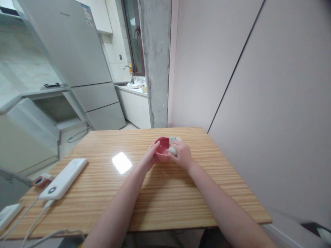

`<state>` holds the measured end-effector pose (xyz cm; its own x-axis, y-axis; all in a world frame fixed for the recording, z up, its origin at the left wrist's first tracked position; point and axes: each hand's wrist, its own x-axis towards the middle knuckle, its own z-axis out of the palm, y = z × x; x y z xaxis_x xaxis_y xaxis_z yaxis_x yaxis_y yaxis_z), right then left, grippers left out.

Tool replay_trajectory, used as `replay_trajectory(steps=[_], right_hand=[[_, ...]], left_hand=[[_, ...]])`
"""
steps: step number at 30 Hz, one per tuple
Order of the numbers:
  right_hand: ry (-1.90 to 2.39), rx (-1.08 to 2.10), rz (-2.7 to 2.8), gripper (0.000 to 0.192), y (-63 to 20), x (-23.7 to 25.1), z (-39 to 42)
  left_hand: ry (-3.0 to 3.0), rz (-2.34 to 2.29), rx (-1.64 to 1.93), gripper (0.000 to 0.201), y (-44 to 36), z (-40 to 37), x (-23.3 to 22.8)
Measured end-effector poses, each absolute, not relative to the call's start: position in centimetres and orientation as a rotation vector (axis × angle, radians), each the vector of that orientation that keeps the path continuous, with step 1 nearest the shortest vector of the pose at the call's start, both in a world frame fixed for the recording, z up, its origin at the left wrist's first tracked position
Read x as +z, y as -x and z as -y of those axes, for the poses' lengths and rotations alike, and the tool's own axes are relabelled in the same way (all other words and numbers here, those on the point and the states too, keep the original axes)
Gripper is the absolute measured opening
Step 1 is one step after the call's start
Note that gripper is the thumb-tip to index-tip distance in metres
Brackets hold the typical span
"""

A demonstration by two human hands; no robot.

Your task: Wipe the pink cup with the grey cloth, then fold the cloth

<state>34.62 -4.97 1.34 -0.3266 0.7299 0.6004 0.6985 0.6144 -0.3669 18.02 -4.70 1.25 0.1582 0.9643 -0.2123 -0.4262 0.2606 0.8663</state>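
- the pink bowl (161,156) is at the far half of the wooden table (181,206), between the two hands. i cannot tell if its bottom touches the table top or is a little lifted.
- the bowl is tilted, so that its open side looks toward the camera. inside it, the pink wall is visible; the right part of the inside is hidden by the right hand (183,155).
- the rim has an uneven edge at the far right side.
- a pale grey lump (172,150), rounded like a stone, is at the right side of the bowl opening. i cannot tell if it lies inside or only over the rim.
- just behind the right fingers there is more pale material (172,138), touching or very near the far right rim; whether it is one piece or two is not clear.
- the left hand (150,157) is partly closed around the left side of the bowl, with the thumb over the rim and the other fingers outside.
- the right hand is curled, and it has the grey lump between thumb and fingers, close against the bowl.
- well apart, at the left of the table, lies a white power bank (66,177) with a cable (37,220).
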Motion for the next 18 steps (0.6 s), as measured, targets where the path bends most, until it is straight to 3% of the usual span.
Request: replay_trajectory(steps=[3, 8, 14, 18], right_hand=[[1.104, 0.182, 2.055, 0.021, -33.6, 0.9, 5.3], [0.825, 0.495, 2.158, 0.063, -30.9, -0.2, 6.5], [1.092, 0.568, 1.317, 0.047, -33.7, -1.1, 3.1], [1.062, 0.85, 1.292, 0.041, -33.5, -1.8, 2.2]], left_hand=[[-0.727, -0.953, 1.223, 0.036, -18.0, 4.6, 1.1], [-0.65, -1.11, 1.621, 0.033, -17.3, 3.5, 0.1], [-0.489, -1.014, 1.494, 0.03, -17.3, 3.1, 0.6], [-0.58, -0.845, 1.288, 0.037, -18.6, 3.6, 0.6]])
